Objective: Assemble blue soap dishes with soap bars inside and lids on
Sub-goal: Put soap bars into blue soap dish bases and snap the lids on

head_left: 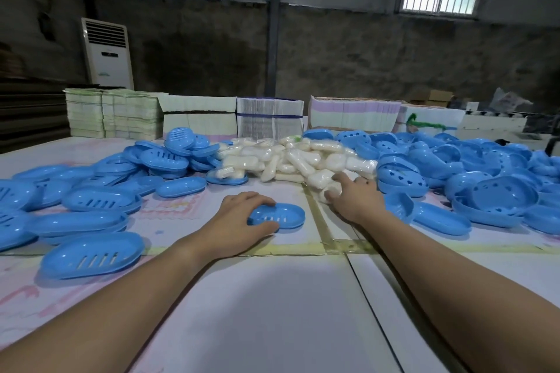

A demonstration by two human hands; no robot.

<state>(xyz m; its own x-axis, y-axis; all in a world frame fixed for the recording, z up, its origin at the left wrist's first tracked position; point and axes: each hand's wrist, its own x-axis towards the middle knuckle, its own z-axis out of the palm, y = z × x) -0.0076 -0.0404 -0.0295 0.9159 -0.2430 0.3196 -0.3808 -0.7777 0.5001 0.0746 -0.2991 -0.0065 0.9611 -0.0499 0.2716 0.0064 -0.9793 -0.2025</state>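
Reaching across the bench [272, 297] with both arms, a worker prepares to join one soap bar to one blue dish. The left hand [239, 221] lies over the near end of a slotted blue soap dish [281, 215], fingers and thumb curled round its rim, the dish sitting open side up with its long axis running left to right across the worker's front. Just beyond and to the right, past a strip of tape on the bench, the right hand [353, 197] rests at the near edge of the heap of wrapped white soap bars [288, 160], its fingers bent over one soap bar [331, 191]; whether that grip has fully closed on the bar cannot be told from this angle. The bar lies right of the dish and slightly farther away, so the right hand is plainly the nearer one to carry it, with a short move leftward and toward the worker likely to follow. Both forearms are stretched forward and low, converging over the bench. Piles of slotted dish bases [91, 200] lie at left, and heart-punched blue pieces [403, 179], probably lids, at right.
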